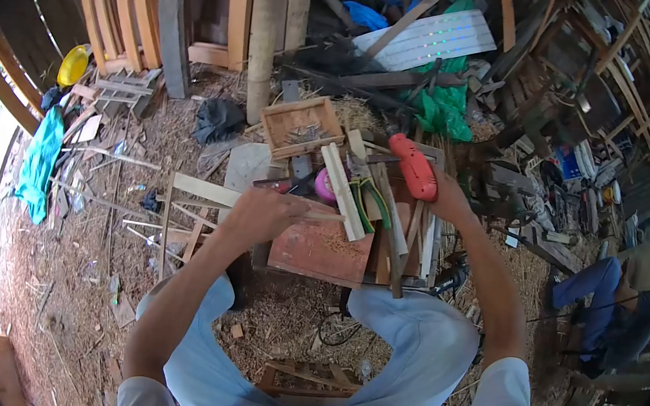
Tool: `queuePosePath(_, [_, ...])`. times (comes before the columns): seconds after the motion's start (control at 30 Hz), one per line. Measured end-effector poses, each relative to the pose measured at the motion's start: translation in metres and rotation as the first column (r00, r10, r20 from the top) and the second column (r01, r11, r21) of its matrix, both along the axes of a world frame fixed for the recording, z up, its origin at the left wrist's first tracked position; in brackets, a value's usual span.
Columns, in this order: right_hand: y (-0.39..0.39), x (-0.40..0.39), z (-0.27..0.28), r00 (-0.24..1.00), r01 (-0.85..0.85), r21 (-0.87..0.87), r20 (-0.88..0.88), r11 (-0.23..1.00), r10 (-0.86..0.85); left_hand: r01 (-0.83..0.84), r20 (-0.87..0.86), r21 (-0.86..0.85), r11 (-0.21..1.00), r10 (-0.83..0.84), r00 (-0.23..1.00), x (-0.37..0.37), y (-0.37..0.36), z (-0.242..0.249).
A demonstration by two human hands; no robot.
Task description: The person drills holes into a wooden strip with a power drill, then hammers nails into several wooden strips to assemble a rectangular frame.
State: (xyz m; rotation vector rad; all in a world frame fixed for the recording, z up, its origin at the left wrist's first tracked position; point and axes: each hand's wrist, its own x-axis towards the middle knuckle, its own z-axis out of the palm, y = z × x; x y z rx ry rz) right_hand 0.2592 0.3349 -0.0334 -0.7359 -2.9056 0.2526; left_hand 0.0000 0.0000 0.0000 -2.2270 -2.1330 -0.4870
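Observation:
My right hand [449, 198] is closed around the rear of a red power drill [413, 168], whose nose points away from me over the low work surface. My left hand [264, 215] is closed on a thin wooden strip [326, 217], which sticks out to the right of the fingers. A reddish-brown board [321, 253] with sawdust on it lies below that strip. Between my hands, a pale wooden batten [344, 192] lies slantwise beside a round purple object [325, 186] and a green-edged piece [366, 204]. The drill's tip is hard to make out.
A wooden tray [302, 128] of small metal pieces sits behind the work surface. A black bag [219, 122] lies on the shaving-strewn ground. Posts [263, 39] stand beyond. Another person [614, 311] sits at the right, near scattered scrap wood.

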Motion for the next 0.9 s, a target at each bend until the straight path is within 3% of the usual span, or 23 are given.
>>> queuePosePath(0.1, [0.01,-0.012,0.026,0.991,-0.067,0.001,-0.119,0.998,0.066,-0.041,-0.115,0.056,0.998,0.047,0.992,-0.001,0.006,-0.008])
queuePosePath(0.17, [-0.003,-0.03,0.045,0.974,-0.1,0.013,-0.202,0.995,0.101,-0.114,-0.123,-0.147,0.983,0.096,0.988,-0.006,-0.007,-0.009])
queuePosePath(0.23, [-0.022,-0.031,0.072,0.979,-0.099,0.044,-0.178,0.994,0.105,-0.096,-0.092,-0.162,0.982,0.082,0.992,0.0,-0.019,-0.013])
queuePosePath(0.3, [-0.034,-0.042,0.115,0.989,0.127,0.058,0.062,0.99,-0.131,-0.074,-0.09,-0.141,0.987,0.062,0.994,-0.004,-0.015,-0.016])
queuePosePath(0.37, [-0.04,-0.041,0.138,0.995,0.103,0.048,0.001,0.994,-0.103,-0.109,-0.161,-0.09,0.99,0.094,0.982,-0.004,-0.016,-0.022])
queuePosePath(0.43, [-0.047,-0.033,0.167,0.957,-0.135,0.224,-0.222,0.965,0.186,-0.098,-0.144,-0.085,0.992,0.085,0.986,-0.007,-0.016,-0.017])
queuePosePath(0.47, [-0.068,-0.031,0.192,0.96,-0.137,0.219,-0.212,0.966,0.184,-0.082,-0.127,-0.088,0.993,0.07,0.989,-0.007,-0.017,-0.016])
queuePosePath(0.5, [-0.099,-0.03,0.224,0.983,0.016,-0.057,-0.182,0.998,-0.026,-0.078,-0.116,-0.091,0.993,0.067,0.991,-0.009,-0.017,-0.018])
queuePosePath(0.53, [-0.122,-0.029,0.247,0.968,0.187,-0.318,-0.1,0.93,-0.229,-0.099,-0.153,-0.123,0.987,0.08,0.985,-0.014,-0.014,-0.021])
queuePosePath(0.57, [-0.132,-0.026,0.258,0.966,0.2,-0.315,-0.094,0.928,-0.241,-0.118,-0.19,-0.151,0.982,0.088,0.978,-0.015,-0.012,-0.023])
queuePosePath(0.63, [-0.151,-0.02,0.275,0.958,0.18,-0.648,-0.055,0.74,-0.281,-0.079,-0.158,-0.124,0.989,0.059,0.986,-0.011,-0.013,-0.02])
queuePosePath(0.9, [-0.209,-0.024,0.267,0.983,0.182,-0.644,0.142,0.743,-0.118,-0.051,-0.058,-0.084,0.995,0.046,0.997,-0.012,-0.017,-0.024])
